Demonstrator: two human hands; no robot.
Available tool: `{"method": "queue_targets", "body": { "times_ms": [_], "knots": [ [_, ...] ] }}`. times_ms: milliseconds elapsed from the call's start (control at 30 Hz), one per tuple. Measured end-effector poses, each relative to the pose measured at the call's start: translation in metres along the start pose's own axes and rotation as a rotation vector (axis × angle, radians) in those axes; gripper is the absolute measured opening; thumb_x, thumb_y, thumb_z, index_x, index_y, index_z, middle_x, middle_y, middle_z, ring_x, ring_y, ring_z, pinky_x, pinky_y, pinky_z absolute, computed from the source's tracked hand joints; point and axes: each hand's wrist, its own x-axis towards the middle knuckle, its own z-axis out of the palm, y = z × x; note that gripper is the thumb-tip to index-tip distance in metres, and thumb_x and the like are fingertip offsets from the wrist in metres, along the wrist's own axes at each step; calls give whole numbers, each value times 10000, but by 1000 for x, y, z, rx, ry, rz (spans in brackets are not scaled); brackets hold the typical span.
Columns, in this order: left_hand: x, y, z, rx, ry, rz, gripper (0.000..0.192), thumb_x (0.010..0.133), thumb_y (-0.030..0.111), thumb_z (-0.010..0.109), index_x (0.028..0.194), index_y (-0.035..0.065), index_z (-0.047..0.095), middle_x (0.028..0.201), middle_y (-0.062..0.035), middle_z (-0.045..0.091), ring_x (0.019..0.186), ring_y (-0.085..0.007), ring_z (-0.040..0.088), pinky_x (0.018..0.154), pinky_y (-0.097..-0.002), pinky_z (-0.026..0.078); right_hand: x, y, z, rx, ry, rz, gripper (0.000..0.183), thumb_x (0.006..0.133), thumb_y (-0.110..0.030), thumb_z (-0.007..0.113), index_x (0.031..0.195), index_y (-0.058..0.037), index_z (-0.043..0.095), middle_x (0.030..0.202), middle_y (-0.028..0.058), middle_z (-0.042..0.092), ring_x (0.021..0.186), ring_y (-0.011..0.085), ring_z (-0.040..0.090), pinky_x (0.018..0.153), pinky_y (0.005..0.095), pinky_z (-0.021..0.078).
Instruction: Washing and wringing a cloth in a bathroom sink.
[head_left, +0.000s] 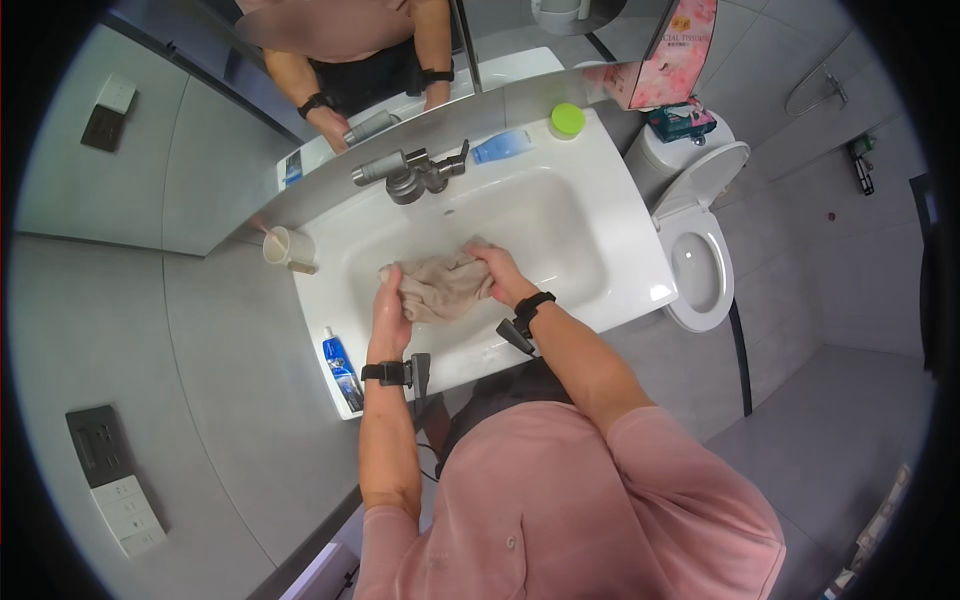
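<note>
A crumpled beige cloth (446, 289) is stretched between my two hands over the basin of a white washbasin (559, 225). My left hand (390, 311) grips its left end, thumb on top. Its right end is in my right hand (501, 270), with the fingers curled around the fabric. Behind the cloth, at the rear rim, stands a grey metal faucet (405, 180) with a swivel spout head. Whether water is running cannot be made out. The basin floor under the cloth is partly hidden.
On the washbasin's left rim lie a blue toothpaste tube (341, 367) and, farther back, a cup (289, 249). A light-blue tube (501, 147) and a green-lidded jar (568, 121) sit along the back. A mirror (510, 37) rises behind; a toilet (697, 262) stands right.
</note>
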Motion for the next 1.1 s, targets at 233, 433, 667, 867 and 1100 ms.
{"method": "queue_targets", "body": {
  "times_ms": [233, 433, 667, 867, 1100],
  "knots": [
    [21, -47, 18, -121, 175, -250, 796, 976, 666, 505, 1533, 121, 342, 1556, -172, 358, 1496, -467, 212, 959, -846, 328, -25, -14, 46, -630, 149, -399, 516, 819, -188, 753, 1268, 21, 608, 1160, 152, 663, 1040, 236, 668, 861, 340, 546],
    [68, -110, -27, -471, -76, -3, 567, 1012, 514, 547, 1398, 101, 496, 1331, -109, 586, 1230, -233, 591, 1034, -450, 510, -59, 23, 99, -1317, 22, -692, 363, 797, -348, 771, 991, -46, 725, 1019, 148, 663, 981, 314, 661, 855, 423, 524],
    [56, -91, 5, -455, -1, -49, 492, 1055, 462, 463, 1366, 84, 508, 1298, -111, 599, 1206, -246, 589, 1032, -427, 496, -66, 13, 115, -1358, 187, -668, 396, 851, -426, 716, 913, -35, 719, 931, 179, 661, 867, 399, 664, 784, 480, 526],
    [38, -71, 46, -445, 116, -36, 446, 1092, 418, 391, 1340, 70, 519, 1269, -112, 611, 1186, -257, 587, 1030, -407, 483, -52, 12, 111, -1426, 365, -661, 403, 899, -437, 657, 877, -42, 736, 881, 199, 705, 835, 395, 692, 754, 493, 539],
    [23, -62, 35, 221, 237, 60, 506, 1030, 465, 538, 1362, 83, 524, 1278, -88, 621, 1164, -199, 627, 1017, -410, 520, -25, 7, 89, -1291, 417, -602, 450, 919, -446, 611, 785, -36, 739, 809, 212, 719, 783, 414, 695, 742, 507, 540]
  ]
}}
